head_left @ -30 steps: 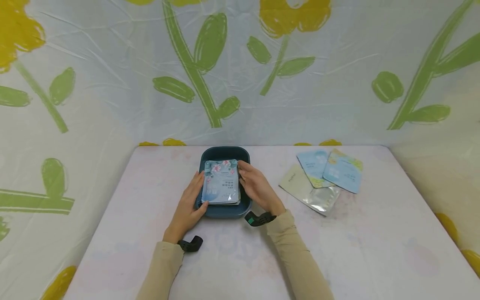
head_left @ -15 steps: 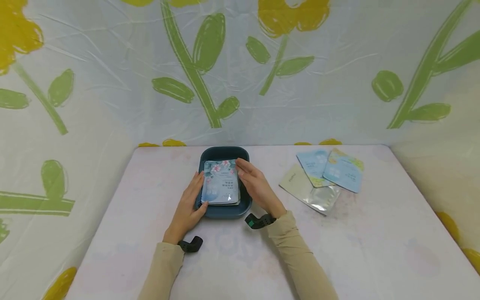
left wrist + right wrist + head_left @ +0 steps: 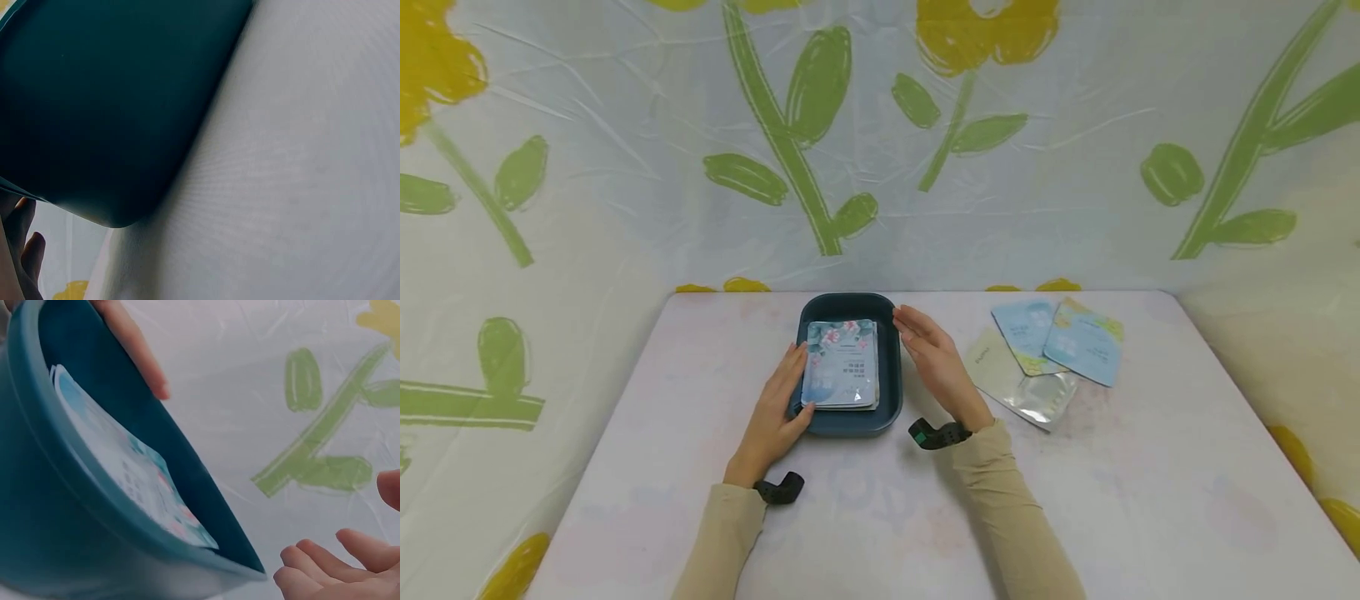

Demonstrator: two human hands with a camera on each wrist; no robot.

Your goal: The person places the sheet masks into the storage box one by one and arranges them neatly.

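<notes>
A stack of sheet mask packets (image 3: 841, 367), the top one pale blue with pink flowers, lies flat in a dark teal plastic bin (image 3: 850, 423). My left hand (image 3: 769, 414) rests at the bin's left rim, fingers and thumb stretched along it beside the stack. In the left wrist view, the bin's outer wall (image 3: 112, 106) hides most of that hand. My right hand (image 3: 942, 367) hovers by the bin's right rim with fingers extended and nothing held. From the right wrist view, its fingers (image 3: 331, 565) are apart from the bin, and the packets (image 3: 131, 469) lean inside.
To the right, several loose packets overlap on the table: a blue one (image 3: 1084, 342), another blue one (image 3: 1026, 325) and a beige and silver one (image 3: 1045, 400). A flower-printed cloth (image 3: 1022, 225) hangs behind the table (image 3: 865, 533).
My right hand has let go of the stack's right edge and moved right, past the bin's rim. The left hand and the bin have stayed in place.
</notes>
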